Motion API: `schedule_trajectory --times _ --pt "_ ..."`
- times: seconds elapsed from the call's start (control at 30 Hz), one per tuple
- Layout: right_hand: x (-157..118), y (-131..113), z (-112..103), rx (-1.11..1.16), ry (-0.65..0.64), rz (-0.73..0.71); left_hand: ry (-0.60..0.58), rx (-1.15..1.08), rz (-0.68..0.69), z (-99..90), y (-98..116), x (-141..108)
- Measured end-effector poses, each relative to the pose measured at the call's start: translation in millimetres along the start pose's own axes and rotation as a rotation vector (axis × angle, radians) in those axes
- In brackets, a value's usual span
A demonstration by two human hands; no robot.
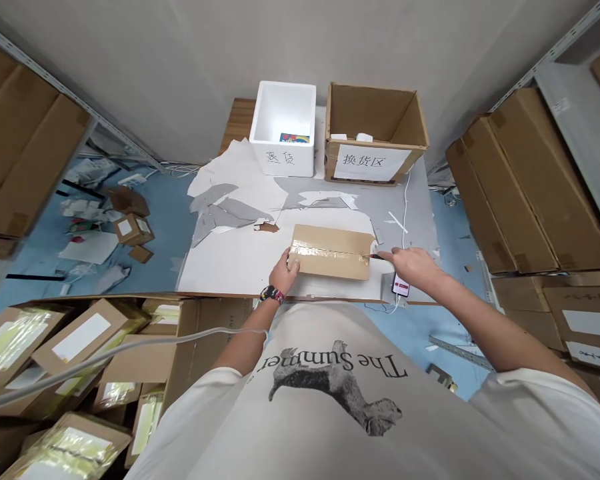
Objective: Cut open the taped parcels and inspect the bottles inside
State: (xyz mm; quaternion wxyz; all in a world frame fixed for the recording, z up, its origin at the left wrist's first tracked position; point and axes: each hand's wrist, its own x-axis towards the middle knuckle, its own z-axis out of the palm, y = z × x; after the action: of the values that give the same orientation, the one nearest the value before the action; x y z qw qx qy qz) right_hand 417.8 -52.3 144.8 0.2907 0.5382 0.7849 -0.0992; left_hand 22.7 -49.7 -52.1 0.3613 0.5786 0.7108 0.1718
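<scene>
A taped brown cardboard box [325,267] lies on the table [225,267] with its seam running left to right under shiny clear tape. My left hand [283,275] grips the box's left end, thumb on top. At the opposite end, my right hand [414,265] is closed around a slim dark box cutter [377,257] with a reddish part near its front. Its tip meets the right end of the taped seam. Close to my right hand, a phone [401,285] with a lit screen rests at the table's front edge, a white cable across it.
Behind stand a white foam box [283,157] and an open carton [375,119]. Torn covering [230,213] lies on the left of the table. A large carton of parcels [193,353] is at lower left; stacked cartons [520,187] flank the right.
</scene>
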Motion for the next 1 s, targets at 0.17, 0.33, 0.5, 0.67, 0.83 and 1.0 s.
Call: schedule_trajectory --times 0.17,0.33,0.5,0.67,0.83,1.0 --pt "-9 4 9 0.020 -0.009 0.046 0.081 0.056 0.172 3.1 5 2" --pt "-5 3 14 0.060 0.023 0.063 0.105 0.337 0.452 4.7 40 7" --pt "-7 13 20 0.102 0.023 0.070 -0.022 0.493 0.535 16.8 60 19" --pt "-8 23 27 0.093 0.028 0.064 -0.004 0.514 0.513 21.6 56 21" --pt "-5 26 26 0.077 0.024 0.063 -0.019 0.518 0.496 20.0 58 21" --pt "-4 28 23 0.059 0.005 0.037 -0.025 0.514 0.488 19.5 58 20"
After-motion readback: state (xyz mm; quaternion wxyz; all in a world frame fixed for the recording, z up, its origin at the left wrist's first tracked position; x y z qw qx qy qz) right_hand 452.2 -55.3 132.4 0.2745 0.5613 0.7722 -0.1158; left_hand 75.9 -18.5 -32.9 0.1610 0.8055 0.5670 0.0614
